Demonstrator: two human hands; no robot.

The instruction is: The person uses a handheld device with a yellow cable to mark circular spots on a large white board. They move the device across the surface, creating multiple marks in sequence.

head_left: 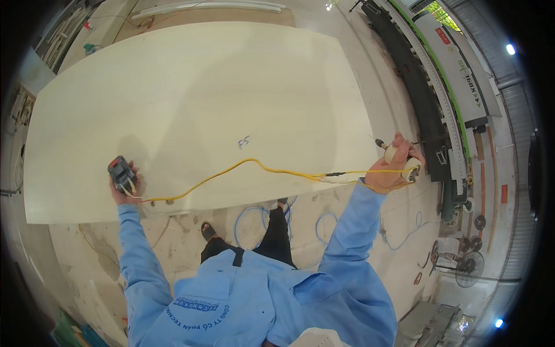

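My left hand is closed round a dark grey power-tool battery with red marks, held over the near left part of a large cream board. From the battery, a yellow cable runs across the board, with a dark taped joint near its right end. My right hand grips a small cream-bodied hand drill just off the board's right edge. Its dark chuck and thin bit point up and left; fingers cover part of the body. The cable reaches the drill's rear end.
A long machine with a green stripe stands along the right side. Blue hose lies coiled on the floor by my feet. A standing fan is at the lower right. White strips lie beyond the board's far edge.
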